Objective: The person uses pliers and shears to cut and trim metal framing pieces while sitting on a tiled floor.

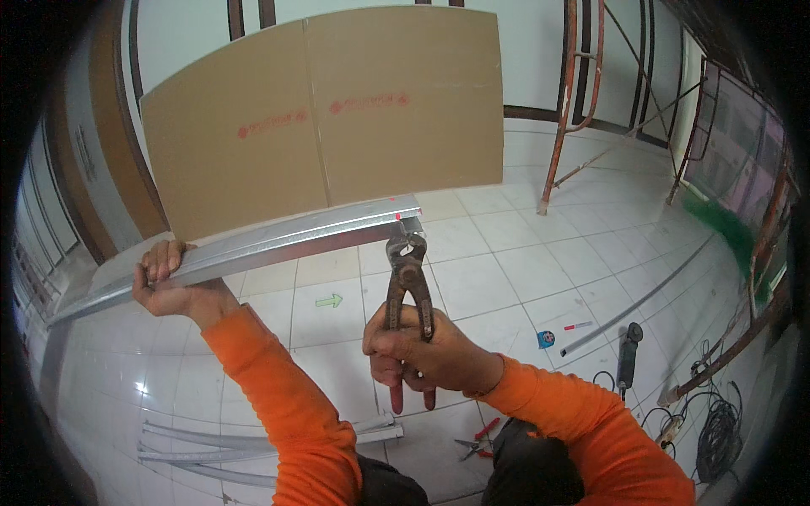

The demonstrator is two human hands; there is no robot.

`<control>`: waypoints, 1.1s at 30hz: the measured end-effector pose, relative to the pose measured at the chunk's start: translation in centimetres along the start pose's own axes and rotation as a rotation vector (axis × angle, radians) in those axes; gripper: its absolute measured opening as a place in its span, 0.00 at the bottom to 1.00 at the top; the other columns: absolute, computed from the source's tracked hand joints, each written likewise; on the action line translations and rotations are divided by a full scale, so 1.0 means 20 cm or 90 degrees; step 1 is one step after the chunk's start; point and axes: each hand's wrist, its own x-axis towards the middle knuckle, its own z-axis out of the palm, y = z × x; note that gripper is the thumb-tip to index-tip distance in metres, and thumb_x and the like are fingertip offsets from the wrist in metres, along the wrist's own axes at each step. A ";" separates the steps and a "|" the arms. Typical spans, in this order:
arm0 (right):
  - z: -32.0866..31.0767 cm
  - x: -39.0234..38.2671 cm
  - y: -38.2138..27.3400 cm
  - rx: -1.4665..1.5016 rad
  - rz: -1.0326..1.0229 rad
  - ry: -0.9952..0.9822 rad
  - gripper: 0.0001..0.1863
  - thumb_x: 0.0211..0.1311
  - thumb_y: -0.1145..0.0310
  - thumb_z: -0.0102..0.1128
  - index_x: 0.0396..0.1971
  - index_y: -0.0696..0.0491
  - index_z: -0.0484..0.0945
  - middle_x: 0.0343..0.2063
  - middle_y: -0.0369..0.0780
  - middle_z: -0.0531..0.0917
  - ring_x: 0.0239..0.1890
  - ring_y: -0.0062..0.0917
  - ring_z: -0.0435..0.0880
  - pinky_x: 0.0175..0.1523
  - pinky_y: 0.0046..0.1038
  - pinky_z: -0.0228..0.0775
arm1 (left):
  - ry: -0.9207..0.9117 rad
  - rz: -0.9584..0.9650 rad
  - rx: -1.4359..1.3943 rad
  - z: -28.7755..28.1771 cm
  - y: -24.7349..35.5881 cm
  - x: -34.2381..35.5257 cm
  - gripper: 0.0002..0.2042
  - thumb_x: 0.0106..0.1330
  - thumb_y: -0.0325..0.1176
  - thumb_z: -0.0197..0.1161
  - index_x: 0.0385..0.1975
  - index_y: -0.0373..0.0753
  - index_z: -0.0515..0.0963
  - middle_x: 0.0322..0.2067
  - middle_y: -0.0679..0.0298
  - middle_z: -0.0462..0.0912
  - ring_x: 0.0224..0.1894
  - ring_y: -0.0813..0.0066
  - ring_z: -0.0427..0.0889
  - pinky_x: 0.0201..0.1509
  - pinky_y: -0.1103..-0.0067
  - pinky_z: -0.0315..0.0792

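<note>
My left hand (169, 287) grips a long silver metal channel (295, 228) that runs from the left edge to the middle, with a small red mark near its right end. My right hand (422, 354) is closed round the handles of a worn pair of pincers (409, 266) with red lower grips. The pincers stand upright with their jaws at a bracket-like piece of metal (410, 225) under the channel's right end; whether they bite it is hard to tell. Both forearms are in orange sleeves.
A cardboard sheet (405, 143) leans behind; rusty scaffold frames (553, 169) stand right. On the tiles (472, 278) lie a tape measure (546, 338), marker (578, 325), long strip (637, 304), angle grinder (627, 354), cable coil (720, 430), red-handled snips (485, 430) and metal profiles (219, 455).
</note>
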 end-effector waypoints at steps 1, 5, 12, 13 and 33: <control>0.02 0.01 0.01 0.016 -0.023 -0.012 0.12 0.72 0.62 0.54 0.39 0.57 0.73 0.21 0.34 0.72 0.25 0.18 0.75 0.23 0.20 0.66 | 0.019 0.005 -0.029 0.00 0.00 0.00 0.10 0.59 0.35 0.56 0.19 0.47 0.62 0.13 0.74 0.64 0.12 0.84 0.63 0.18 0.87 0.66; 0.11 0.04 0.05 -0.006 -0.057 0.020 0.13 0.70 0.60 0.53 0.39 0.57 0.72 0.19 0.32 0.72 0.18 0.14 0.71 0.20 0.19 0.66 | 0.000 0.005 -0.091 -0.02 0.02 0.02 0.11 0.58 0.35 0.55 0.18 0.46 0.61 0.13 0.73 0.63 0.13 0.83 0.63 0.18 0.87 0.67; 0.07 0.07 0.01 -0.069 -0.026 0.110 0.12 0.70 0.62 0.52 0.41 0.57 0.73 0.18 0.33 0.72 0.16 0.15 0.70 0.19 0.20 0.66 | -0.067 -0.051 -0.087 -0.05 -0.01 0.00 0.10 0.57 0.36 0.56 0.19 0.46 0.62 0.17 0.72 0.65 0.16 0.81 0.66 0.24 0.84 0.72; 0.05 0.07 0.01 -0.068 -0.026 0.111 0.12 0.70 0.62 0.52 0.41 0.57 0.73 0.18 0.33 0.72 0.16 0.15 0.70 0.19 0.20 0.66 | -0.100 -0.065 -0.032 -0.05 -0.03 0.00 0.10 0.60 0.37 0.56 0.22 0.45 0.64 0.19 0.70 0.67 0.20 0.79 0.68 0.29 0.81 0.75; -0.22 -0.20 0.10 -0.069 0.183 0.062 0.42 0.69 0.42 0.51 0.69 0.60 0.56 0.59 0.54 0.72 0.60 0.41 0.76 0.48 0.37 0.83 | 0.118 -0.136 0.247 -0.60 -0.12 0.21 0.24 0.76 0.59 0.38 0.33 0.44 0.68 0.29 0.65 0.76 0.32 0.68 0.74 0.49 0.66 0.72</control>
